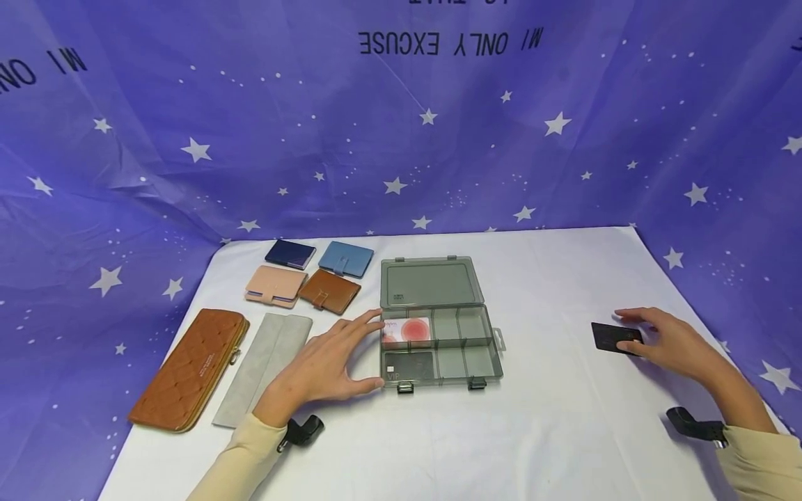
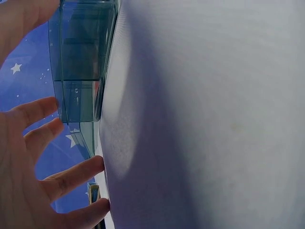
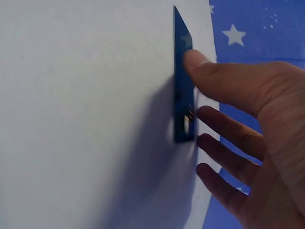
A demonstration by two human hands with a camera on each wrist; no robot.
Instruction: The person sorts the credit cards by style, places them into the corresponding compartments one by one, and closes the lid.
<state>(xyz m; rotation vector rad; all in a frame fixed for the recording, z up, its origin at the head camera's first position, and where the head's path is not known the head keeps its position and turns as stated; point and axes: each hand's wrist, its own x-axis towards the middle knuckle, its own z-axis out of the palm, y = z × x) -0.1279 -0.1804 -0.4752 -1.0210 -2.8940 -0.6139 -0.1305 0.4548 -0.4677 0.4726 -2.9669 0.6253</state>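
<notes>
A dark card with a chip [image 1: 606,337] is pinched in the right hand [image 1: 673,344] at the right of the table; in the right wrist view the thumb [image 3: 198,59] lies on its face and a shadow falls beside it. With fingers spread, the left hand [image 1: 326,362] is at the left side of a grey-green translucent compartment box [image 1: 464,353], its index finger and thumb at the box wall. The box's lid [image 1: 431,282] is folded back. Inside, a white and red card [image 1: 407,330] lies in the back row, and a dark card marked VIP [image 1: 410,366] in the front row.
Left of the box lie a dark blue card holder [image 1: 290,254], a blue one [image 1: 346,259], a pink one [image 1: 276,284] and a brown one [image 1: 330,291]. A quilted brown zip wallet [image 1: 188,369] and a grey wallet [image 1: 269,355] are nearer. Purple star-patterned cloth [image 1: 401,139] surrounds the white table.
</notes>
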